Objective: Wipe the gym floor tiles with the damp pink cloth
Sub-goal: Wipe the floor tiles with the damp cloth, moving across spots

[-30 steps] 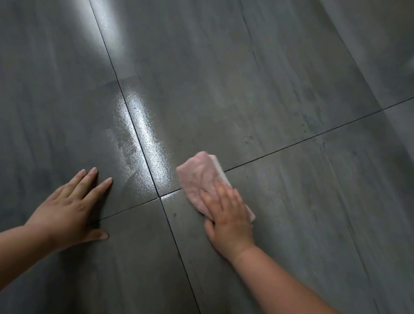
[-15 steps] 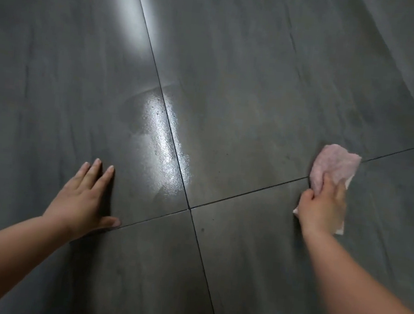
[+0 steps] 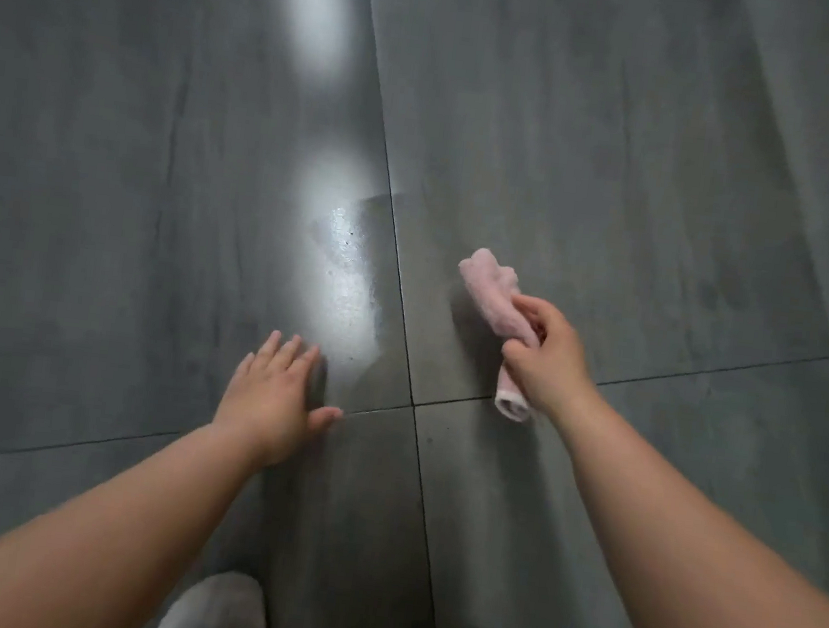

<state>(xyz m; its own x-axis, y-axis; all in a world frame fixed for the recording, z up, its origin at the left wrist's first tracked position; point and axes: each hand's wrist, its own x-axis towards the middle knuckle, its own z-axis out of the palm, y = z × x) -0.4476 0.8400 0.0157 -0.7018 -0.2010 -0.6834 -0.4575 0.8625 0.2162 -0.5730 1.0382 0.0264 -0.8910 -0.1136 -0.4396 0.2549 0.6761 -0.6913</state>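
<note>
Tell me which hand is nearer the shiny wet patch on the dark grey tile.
Left. The left hand lies flat, fingertips at the shiny wet patch's near edge; the right hand, gripping the rolled pink cloth, is across the grout line to its right.

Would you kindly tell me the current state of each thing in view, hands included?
pink cloth: bunched into a roll, gripped near its middle; contact with the floor cannot be told.
right hand: fingers curled round the pink cloth.
left hand: flat on a tile, fingers straight.
floor tiles: dark grey, with a glossy wet patch just left of the grout line.
</note>
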